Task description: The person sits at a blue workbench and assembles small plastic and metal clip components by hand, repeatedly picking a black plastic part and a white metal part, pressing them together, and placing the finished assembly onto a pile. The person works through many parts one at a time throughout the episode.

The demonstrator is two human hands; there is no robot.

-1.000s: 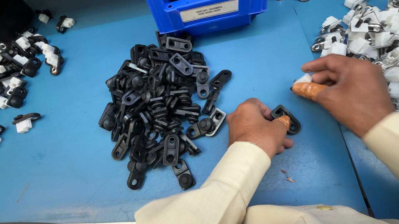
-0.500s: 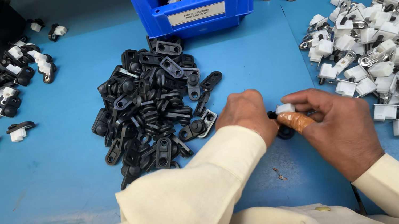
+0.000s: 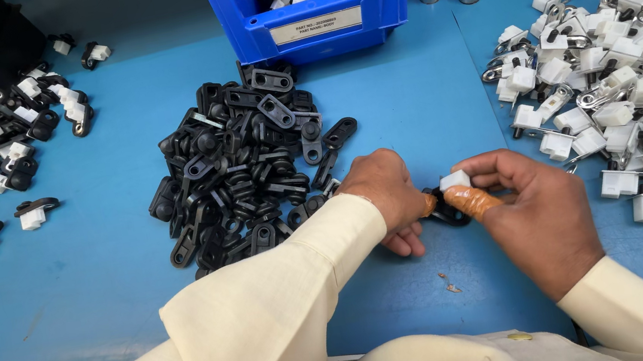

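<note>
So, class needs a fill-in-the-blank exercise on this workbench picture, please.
1. The bin behind the black pile is ____.
2. The right hand holds a small ____ block.
3. The loose black clips lie to the ____ of the left hand.
4. The table is ____.

Missing words: blue; white; left; blue

Factory assembly bench — parts bin (image 3: 309, 0), sorted piles.

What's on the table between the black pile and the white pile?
In the head view, both hands: the left hand and right hand, pressing a white piece onto a black piece.
</note>
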